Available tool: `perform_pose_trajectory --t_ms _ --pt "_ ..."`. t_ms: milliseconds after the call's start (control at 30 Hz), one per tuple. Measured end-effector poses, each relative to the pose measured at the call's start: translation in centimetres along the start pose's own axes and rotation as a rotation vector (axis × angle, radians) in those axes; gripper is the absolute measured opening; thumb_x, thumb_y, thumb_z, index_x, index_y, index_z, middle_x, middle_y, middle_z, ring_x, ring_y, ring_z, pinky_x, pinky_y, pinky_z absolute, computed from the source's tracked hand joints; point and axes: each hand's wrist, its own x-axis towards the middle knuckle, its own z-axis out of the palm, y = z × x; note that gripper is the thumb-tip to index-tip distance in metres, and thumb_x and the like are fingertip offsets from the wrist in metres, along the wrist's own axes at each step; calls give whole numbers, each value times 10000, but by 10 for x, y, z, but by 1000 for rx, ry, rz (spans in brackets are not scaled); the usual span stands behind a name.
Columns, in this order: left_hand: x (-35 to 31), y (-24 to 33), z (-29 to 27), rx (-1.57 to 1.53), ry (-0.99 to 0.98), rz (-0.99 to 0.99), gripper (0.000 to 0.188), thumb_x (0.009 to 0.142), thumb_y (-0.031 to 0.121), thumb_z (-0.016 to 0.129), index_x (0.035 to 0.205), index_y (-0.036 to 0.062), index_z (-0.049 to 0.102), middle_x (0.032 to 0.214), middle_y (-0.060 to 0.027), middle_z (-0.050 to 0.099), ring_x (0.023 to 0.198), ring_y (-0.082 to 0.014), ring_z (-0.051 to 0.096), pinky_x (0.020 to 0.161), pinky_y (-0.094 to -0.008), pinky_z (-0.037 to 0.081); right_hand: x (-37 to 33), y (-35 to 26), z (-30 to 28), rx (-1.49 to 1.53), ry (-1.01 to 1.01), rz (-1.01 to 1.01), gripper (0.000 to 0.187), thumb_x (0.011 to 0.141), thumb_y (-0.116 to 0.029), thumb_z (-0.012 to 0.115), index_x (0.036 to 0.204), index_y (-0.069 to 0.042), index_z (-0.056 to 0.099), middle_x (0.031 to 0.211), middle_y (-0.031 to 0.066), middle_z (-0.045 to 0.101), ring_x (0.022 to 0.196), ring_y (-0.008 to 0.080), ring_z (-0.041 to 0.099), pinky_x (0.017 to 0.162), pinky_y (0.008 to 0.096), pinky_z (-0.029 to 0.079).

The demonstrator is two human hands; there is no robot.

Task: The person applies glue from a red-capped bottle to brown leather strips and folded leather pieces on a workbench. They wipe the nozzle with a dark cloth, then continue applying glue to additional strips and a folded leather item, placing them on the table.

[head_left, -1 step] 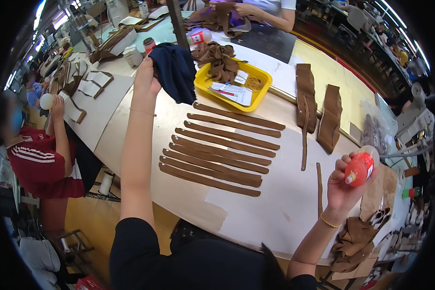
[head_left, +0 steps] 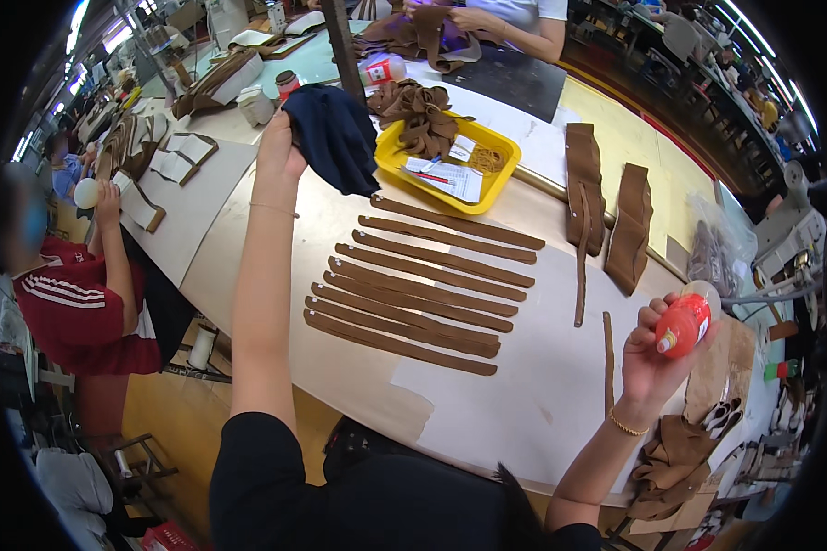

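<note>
Looking down on a crowded workshop and a broad pale surface point(head_left: 542, 386), stretching beneath the left grip point(head_left: 280, 151) and the right grip point(head_left: 651, 354). Clasping a bunched navy cloth point(head_left: 334, 142) in the left grip, letting the folds hang to its right, seemingly clear of the work below. Grasping a red bottle point(head_left: 682, 323) in the right grip, closing around the body and tilting the nozzle point(head_left: 666, 343) down and leftward, perhaps for easy squeezing. Showing a row of narrow brown strips point(head_left: 423, 291) between the two grips, running nearly parallel, some touching, probably for reaching each one separately. Gathering brown loops point(head_left: 429, 129), a paper slip point(head_left: 455, 184) and rubber bands point(head_left: 490, 161) in a yellow tray point(head_left: 508, 177) right of the left grip, likely for tidiness. Including two wider brown pieces point(head_left: 628, 230) beyond the right grip, plus a lone strip point(head_left: 607, 363) just to its left, lying apart from the row.
</note>
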Motion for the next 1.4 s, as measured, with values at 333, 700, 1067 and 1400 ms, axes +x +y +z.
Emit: perform_pose_trajectory --t_ms 333,700,1067,1400 --pt "44 -77 -128 1702 171 434 349 729 0 599 1067 74 558 985 -151 654 897 -333 619 851 -421 469 1 2 -3 -38 89 -39 635 859 -607 565 1051 -5 512 824 86 554 689 152 530 513 224 520" --pt "24 -52 -86 1977 -69 370 465 762 83 540 1223 32 563 1054 -195 640 988 -344 612 871 -444 482 -17 -38 -52 33 177 -106 651 847 -644 544 1033 -21 567 839 80 572 691 197 535 505 276 485" --pt "-284 -260 137 1127 -1689 834 464 804 196 672 1232 61 555 1352 -158 472 1255 -314 449 1033 -455 383 -55 -83 -90 45 371 -295 623 840 -646 552 1082 -72 539 911 49 596 712 216 580 523 297 506" --pt "-315 -307 165 1221 -1453 738 441 856 225 625 1227 3 543 1290 -169 511 1227 -297 459 1024 -439 344 -50 -109 -152 -448 387 -431 563 904 -595 495 1099 -67 526 980 62 621 843 186 636 651 345 561"
